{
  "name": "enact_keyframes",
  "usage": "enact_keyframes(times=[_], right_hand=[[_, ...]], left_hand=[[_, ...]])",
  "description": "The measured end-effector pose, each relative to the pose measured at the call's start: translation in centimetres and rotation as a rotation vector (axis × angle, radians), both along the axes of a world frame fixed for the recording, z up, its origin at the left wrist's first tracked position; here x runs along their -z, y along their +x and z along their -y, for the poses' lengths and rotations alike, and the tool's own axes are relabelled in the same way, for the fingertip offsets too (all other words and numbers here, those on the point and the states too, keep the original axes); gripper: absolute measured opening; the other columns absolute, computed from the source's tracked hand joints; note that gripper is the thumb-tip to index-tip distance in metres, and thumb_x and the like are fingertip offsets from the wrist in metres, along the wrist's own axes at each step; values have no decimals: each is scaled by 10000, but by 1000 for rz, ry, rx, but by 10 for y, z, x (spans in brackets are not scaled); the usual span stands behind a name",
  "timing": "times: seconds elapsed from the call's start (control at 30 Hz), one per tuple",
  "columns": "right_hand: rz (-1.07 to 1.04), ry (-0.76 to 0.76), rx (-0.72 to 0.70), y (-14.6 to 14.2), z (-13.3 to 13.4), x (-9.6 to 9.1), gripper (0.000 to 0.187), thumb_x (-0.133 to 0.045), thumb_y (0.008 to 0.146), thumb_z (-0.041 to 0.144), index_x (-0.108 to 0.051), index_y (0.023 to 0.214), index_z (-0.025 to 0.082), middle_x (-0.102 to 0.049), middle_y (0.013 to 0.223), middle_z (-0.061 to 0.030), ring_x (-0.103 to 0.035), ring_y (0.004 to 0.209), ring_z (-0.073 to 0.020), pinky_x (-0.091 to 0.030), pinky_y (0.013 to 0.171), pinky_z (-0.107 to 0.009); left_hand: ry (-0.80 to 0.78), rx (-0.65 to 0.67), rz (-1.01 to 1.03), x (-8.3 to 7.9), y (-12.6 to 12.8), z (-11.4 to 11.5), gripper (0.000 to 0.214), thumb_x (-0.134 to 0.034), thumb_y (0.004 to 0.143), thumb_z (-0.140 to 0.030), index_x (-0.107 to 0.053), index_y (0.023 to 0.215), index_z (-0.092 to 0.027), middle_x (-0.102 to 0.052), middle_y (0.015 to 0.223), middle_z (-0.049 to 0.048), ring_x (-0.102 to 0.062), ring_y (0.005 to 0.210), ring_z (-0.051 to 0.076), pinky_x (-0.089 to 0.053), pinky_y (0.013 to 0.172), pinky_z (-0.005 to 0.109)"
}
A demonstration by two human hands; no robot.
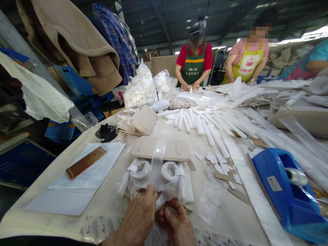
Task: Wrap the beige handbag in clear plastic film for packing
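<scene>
A beige bag piece [143,148] lies flat in front of me, with a clear plastic strip [157,152] across its middle. Two straps [169,171] wrapped in white film are coiled below it, each with a white band around it. My left hand [140,212] is closed on the wrapping film [164,191] at the near end of these coils. Beside it, my right hand [176,220] has curled fingers, thumb against forefinger, pinching the film's near edge. A small metal clasp [188,209] shows by the right fingers. Parts of both hands' fingertips are hidden.
At left, a phone [86,162] lies on white sheets [69,194], near a black tape roll [106,133]. A blue tape dispenser [287,191] stands at right, past cardboard scraps [228,174]. White wrapped strips [200,124] cover the far side, where co-workers stand.
</scene>
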State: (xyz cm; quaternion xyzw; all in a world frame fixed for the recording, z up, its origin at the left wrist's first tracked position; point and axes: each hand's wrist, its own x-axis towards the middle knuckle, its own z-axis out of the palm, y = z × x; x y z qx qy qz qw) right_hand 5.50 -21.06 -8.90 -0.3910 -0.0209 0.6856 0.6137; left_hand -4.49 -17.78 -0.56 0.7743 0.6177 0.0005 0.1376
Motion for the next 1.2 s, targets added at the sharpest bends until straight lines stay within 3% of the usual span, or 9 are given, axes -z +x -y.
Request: enact_keyframes(times=[0.23, 0.43, 0.53, 0.7, 0.8, 0.87, 1.0, 1.07, 1.2], right_hand=[[-37, -19, 25, -2, 0, -2, 475, -890, 436, 290, -601, 798, 185, -626, 625, 49, -600, 516, -91, -474, 526, -201], [79, 49, 7, -4, 2, 1, 449, -844, 507, 356, -603, 845, 187, -652, 715, 19, -596, 544, -105, -482, 524, -219], [272, 114, -67, 1, 4, -1, 423, -781, 593, 408, -612, 903, 176, -674, 711, -8, -610, 549, -130, -473, 497, -220], [466, 126, -90, 8, 4, -9, 319, -719, 646, 403, -621, 843, 172, -655, 625, 1, -616, 528, -144, -494, 507, -234], [535, 129, -68, 7, 0, -14, 297, -694, 654, 400, -612, 828, 174, -650, 605, -2, -619, 523, -154, -502, 501, -240], [513, 111, -50, 6, -2, -17, 285, -697, 643, 392, -611, 805, 174, -640, 578, 0, -613, 509, -156, -497, 484, -240], [389, 72, -23, 4, -6, -21, 293, -738, 602, 372, -615, 777, 172, -635, 554, 9, -579, 472, -139, -483, 459, -237], [358, 76, -24, 5, -6, -22, 300, -750, 597, 372, -620, 779, 172, -642, 570, 9, -582, 485, -138, -487, 469, -238], [326, 80, -35, 6, -8, -20, 321, -765, 592, 375, -626, 799, 174, -645, 590, 11, -593, 510, -140, -503, 496, -248]], left_hand=[[-182, -170, 163, -17, 8, -18, 158, -418, 848, -33, -475, 798, -172, -615, 690, 7, -630, 716, 161, -369, 606, 223], [-166, -236, 237, -16, 8, -21, 135, -491, 789, -32, -518, 768, -162, -579, 621, -25, -596, 644, 147, -369, 575, 213], [20, -131, 309, -2, 0, -16, 124, -491, 795, -48, -526, 795, -166, -591, 628, -20, -608, 639, 154, -395, 566, 217], [619, 299, 347, 24, -11, -6, 157, -391, 903, -118, -529, 929, -188, -610, 703, 2, -599, 605, 159, -433, 560, 243], [696, 288, 355, 25, -9, -5, 153, -401, 911, -125, -527, 952, -201, -626, 714, -3, -608, 604, 158, -449, 566, 244], [610, 204, 436, 19, -6, -6, 121, -436, 895, -154, -532, 948, -203, -649, 727, -6, -632, 624, 157, -463, 574, 239], [110, -147, 602, 2, -2, -8, 118, -553, 760, -234, -549, 865, -178, -656, 673, -8, -638, 592, 159, -471, 578, 240], [-81, -236, 672, -3, -1, -10, 128, -531, 731, -288, -563, 781, -174, -651, 660, 6, -630, 594, 173, -465, 583, 258], [-177, -289, 750, -3, 1, -16, 203, -489, 694, -337, -594, 722, -166, -648, 664, 30, -618, 633, 202, -454, 602, 284]])
